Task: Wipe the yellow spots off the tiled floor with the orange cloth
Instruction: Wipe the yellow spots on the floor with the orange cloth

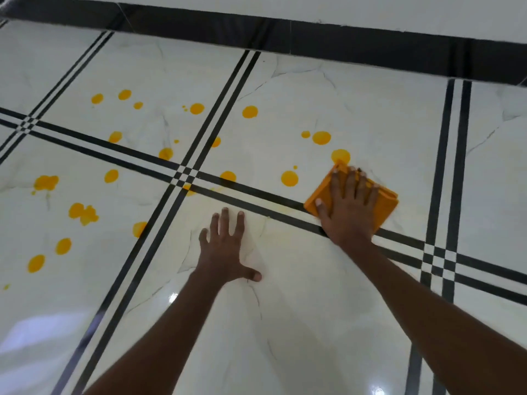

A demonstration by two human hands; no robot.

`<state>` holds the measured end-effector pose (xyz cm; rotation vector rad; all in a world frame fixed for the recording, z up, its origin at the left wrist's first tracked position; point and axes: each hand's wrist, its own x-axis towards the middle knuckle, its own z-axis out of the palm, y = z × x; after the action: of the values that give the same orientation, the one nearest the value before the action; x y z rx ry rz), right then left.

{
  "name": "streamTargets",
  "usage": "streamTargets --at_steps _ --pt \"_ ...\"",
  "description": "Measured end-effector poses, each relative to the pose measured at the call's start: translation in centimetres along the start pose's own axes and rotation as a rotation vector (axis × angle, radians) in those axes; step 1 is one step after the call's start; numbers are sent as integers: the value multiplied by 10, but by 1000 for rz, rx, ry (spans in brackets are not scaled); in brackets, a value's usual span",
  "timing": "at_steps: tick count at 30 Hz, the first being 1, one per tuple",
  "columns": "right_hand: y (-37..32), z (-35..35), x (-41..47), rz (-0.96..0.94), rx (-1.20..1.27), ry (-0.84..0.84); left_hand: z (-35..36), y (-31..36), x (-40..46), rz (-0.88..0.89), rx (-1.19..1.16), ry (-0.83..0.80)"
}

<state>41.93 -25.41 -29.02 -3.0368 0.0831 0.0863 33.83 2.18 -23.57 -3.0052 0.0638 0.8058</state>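
Note:
My right hand [349,206] lies flat with spread fingers on a folded orange cloth [316,199], pressing it onto the white tiled floor [356,109] across a black stripe. A yellow spot [340,155] touches the cloth's far corner, and another yellow spot [289,178] lies just left of it. Several more yellow spots [85,213] are scattered over the tiles to the left and farther away. My left hand [228,246] rests palm down on a bare tile, fingers spread, holding nothing. A faint yellowish smear [282,208] runs along the stripe left of the cloth.
Double black stripes [182,172] cross the glossy floor between tiles. A dark skirting band [313,38] runs along the foot of a white wall at the far side. Light glare shows on the near tiles.

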Motion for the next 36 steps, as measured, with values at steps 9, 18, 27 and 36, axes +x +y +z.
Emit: streamTargets --at_steps 9,18,27,36 --pt "50 -3 -93 -96 -22 -39 -1 -12 -6 49 -100 39" --pt "-132 9 -96 -135 89 -41 28 -71 -57 -60 -165 83" --pt "-47 7 -42 343 168 53 29 -68 -57 -72 -142 9" --pt "-27 3 -131 -42 13 11 18 -69 -61 -57 -116 -79"
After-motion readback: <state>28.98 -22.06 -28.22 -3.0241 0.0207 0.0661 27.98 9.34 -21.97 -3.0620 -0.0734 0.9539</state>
